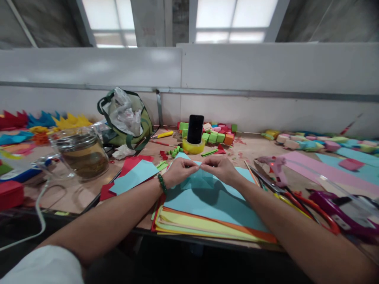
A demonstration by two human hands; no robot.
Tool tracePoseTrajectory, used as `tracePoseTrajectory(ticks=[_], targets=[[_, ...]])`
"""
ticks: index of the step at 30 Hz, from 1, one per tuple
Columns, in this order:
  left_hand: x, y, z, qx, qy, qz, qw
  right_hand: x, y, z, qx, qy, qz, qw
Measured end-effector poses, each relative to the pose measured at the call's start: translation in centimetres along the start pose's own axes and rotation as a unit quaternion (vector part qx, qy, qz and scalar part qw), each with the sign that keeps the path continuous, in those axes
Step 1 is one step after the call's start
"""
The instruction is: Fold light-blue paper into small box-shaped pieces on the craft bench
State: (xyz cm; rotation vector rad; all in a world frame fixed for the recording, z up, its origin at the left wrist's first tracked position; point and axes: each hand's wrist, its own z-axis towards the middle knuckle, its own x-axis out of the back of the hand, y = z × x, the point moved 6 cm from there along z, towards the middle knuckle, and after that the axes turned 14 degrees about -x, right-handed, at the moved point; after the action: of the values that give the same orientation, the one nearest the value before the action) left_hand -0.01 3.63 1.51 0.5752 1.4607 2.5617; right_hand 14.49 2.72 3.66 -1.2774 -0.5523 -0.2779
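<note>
Your left hand (181,172) was closed to a pinch, thumb against fingertips, and your right hand (222,169) matched it, the two sets of fingertips all but meeting on the upper edge of a folded blue paper (196,182). That piece was over the far part of the paper stack (213,228), your landmark here; whether its underside touched the top sheet, you could not have told from this view. With both grips so narrow, an uneven pull could have torn the edge or set a crease askew, and because the top of the stack was the same blue, a corner could easily have been misjudged against it. Just beyond the stack stood a phone (196,128) by a yellow tape roll (194,147); a forward knock of your knuckles might have tipped it. To the left of the stack, loose blue paper (135,177) lay near your left forearm, where a sleeve or wrist could have dragged it. To the right of the stack were the scissors (275,185), which your right forearm might have snagged, and a pink glue gun (278,172) with a red light, a likely burn if you reached carelessly.
</note>
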Motion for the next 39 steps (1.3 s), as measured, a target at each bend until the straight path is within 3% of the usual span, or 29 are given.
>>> tracePoseTrajectory(ticks=[8,16,22,31,33,39], targets=[[-0.2,0.2,-0.1,-0.017,0.015,0.013,1.000,0.7,0.1,0.3,-0.030,-0.040,-0.015,0.999],[0.3,-0.1,0.0,-0.005,0.022,-0.027,0.999,1.3,1.4,0.6,-0.069,-0.092,0.035,0.993],[0.5,-0.3,0.0,0.017,0.029,-0.055,0.998,1.3,2.0,0.7,-0.095,-0.068,0.097,0.988],[3.1,-0.9,0.7,0.031,0.078,-0.097,0.992,5.2,4.0,1.5,-0.166,0.018,0.202,0.965],[2.7,-1.0,0.6,0.039,0.074,-0.129,0.988,4.8,4.2,1.5,-0.177,0.019,0.214,0.961],[-0.6,-2.0,-0.5,0.136,-0.009,-0.230,0.963,2.5,3.8,1.3,-0.184,-0.005,0.230,0.956]])
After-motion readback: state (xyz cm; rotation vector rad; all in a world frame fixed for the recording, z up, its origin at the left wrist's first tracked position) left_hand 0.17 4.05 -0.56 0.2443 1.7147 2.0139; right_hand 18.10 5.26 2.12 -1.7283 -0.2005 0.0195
